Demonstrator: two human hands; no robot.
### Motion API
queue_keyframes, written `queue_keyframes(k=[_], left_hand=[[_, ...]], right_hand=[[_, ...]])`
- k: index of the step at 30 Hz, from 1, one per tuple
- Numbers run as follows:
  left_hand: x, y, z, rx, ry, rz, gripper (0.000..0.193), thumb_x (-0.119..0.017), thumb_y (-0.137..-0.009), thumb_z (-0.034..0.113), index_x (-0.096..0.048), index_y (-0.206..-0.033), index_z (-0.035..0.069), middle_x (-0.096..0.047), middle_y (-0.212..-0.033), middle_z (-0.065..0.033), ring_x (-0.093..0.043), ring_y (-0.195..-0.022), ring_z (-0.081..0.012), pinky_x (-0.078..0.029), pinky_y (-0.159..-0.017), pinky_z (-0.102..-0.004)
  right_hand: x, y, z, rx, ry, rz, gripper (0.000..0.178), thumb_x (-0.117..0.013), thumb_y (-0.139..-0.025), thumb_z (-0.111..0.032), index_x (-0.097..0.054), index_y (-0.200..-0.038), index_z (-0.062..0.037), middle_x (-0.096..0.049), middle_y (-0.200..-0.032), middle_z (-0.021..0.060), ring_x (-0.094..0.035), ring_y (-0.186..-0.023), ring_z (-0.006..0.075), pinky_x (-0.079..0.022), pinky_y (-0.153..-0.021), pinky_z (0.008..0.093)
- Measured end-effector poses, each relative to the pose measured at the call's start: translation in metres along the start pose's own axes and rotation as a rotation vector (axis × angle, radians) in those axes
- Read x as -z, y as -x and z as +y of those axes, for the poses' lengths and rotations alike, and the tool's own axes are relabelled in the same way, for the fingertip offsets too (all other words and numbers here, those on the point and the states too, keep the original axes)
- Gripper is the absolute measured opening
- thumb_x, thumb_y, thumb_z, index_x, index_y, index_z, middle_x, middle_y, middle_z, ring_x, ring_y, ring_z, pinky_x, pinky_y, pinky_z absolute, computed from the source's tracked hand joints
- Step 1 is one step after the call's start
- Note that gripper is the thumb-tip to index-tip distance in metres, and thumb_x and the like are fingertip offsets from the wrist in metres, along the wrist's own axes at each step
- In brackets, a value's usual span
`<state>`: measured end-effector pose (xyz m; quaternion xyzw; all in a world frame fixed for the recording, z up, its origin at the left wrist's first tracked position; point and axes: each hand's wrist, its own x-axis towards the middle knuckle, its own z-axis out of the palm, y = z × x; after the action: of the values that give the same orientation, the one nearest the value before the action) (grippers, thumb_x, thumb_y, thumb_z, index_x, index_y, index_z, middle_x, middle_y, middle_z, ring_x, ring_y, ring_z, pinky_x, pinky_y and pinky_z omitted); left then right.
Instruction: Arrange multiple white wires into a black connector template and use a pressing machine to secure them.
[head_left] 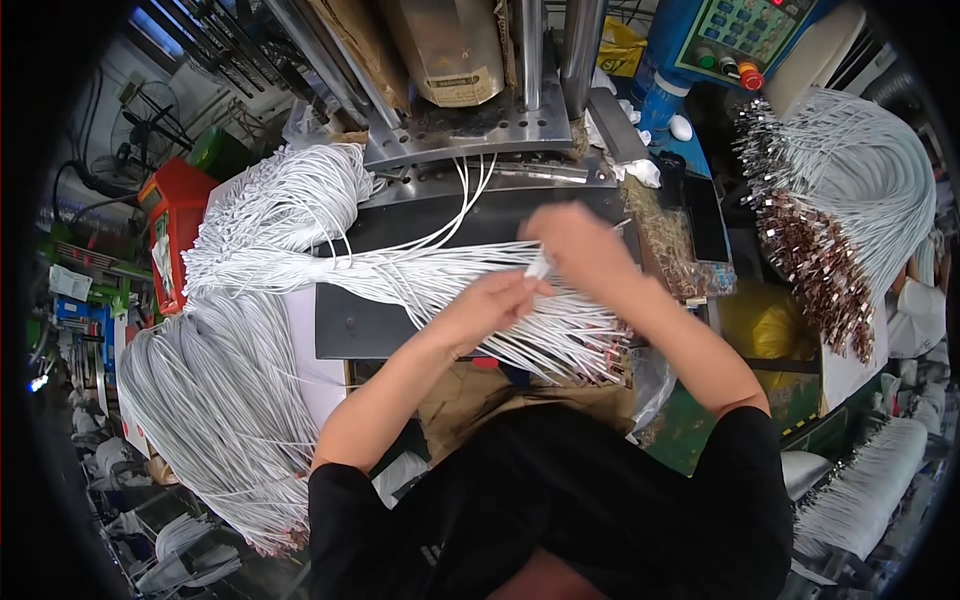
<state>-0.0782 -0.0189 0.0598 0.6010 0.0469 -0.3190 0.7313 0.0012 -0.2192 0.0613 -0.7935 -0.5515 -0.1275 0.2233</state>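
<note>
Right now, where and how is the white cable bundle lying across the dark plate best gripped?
Probably around the narrow neck, left of the left hand, from above: the white cable bundle lies low across the dark plate, its strands gathered closely there but fanning out toward the right.

White cable bundle [440,277]: many long, thin, pliable cables, lying left to right across a flat dark worktop [362,335]
Bundle shape: gathered narrow at left, fanned wide at right
Reddish-brown cable ends [612,362]: clustered at lower right
Loose white cables [474,200]: a few, curving upward away from the bundle
Small white piece [538,267]: held tilted over the fanned part, details unclear
</note>
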Motion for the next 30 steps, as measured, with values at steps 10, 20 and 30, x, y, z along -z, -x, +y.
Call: queue_keyframes(k=[10,20,30], left_hand=[[0.018,-0.057,0.021,-0.114,-0.007,0.1,0.03,-0.052,-0.105,0.026,-0.064,-0.119,0.003,-0.059,-0.082,0.0006,-0.048,-0.062,-0.006,-0.037,-0.057,-0.0212],[0.051,-0.084,0.021,-0.131,0.341,0.166,0.027,-0.061,-0.101,0.018,-0.063,-0.121,0.0,-0.071,-0.108,-0.0118,-0.069,-0.093,-0.0171,-0.057,-0.084,-0.0279],[0.057,-0.088,0.006,-0.1,0.202,0.193,0.026,-0.068,-0.096,0.018,-0.066,-0.114,0.0,-0.07,-0.094,-0.0076,-0.069,-0.081,-0.0152,-0.057,-0.076,-0.0265]], right_hand=[[-0.006,0.006,0.039,-0.649,-0.545,-0.025,0.036,-0.057,-0.1,-0.036,-0.071,-0.102,-0.0032,-0.07,-0.099,0.0155,-0.066,-0.089,0.0341,-0.051,-0.082,0.0427],[-0.033,-0.022,0.084,-0.318,0.323,0.238,0.025,-0.063,-0.086,-0.015,-0.068,-0.108,-0.0026,-0.065,-0.099,0.0117,-0.062,-0.094,0.0296,-0.05,-0.08,0.0446],[-0.028,-0.021,0.069,-0.538,0.35,-0.103,0.031,-0.066,-0.085,-0.015,-0.064,-0.113,-0.0024,-0.064,-0.102,0.0169,-0.065,-0.077,0.0285,-0.051,-0.066,0.0393]])
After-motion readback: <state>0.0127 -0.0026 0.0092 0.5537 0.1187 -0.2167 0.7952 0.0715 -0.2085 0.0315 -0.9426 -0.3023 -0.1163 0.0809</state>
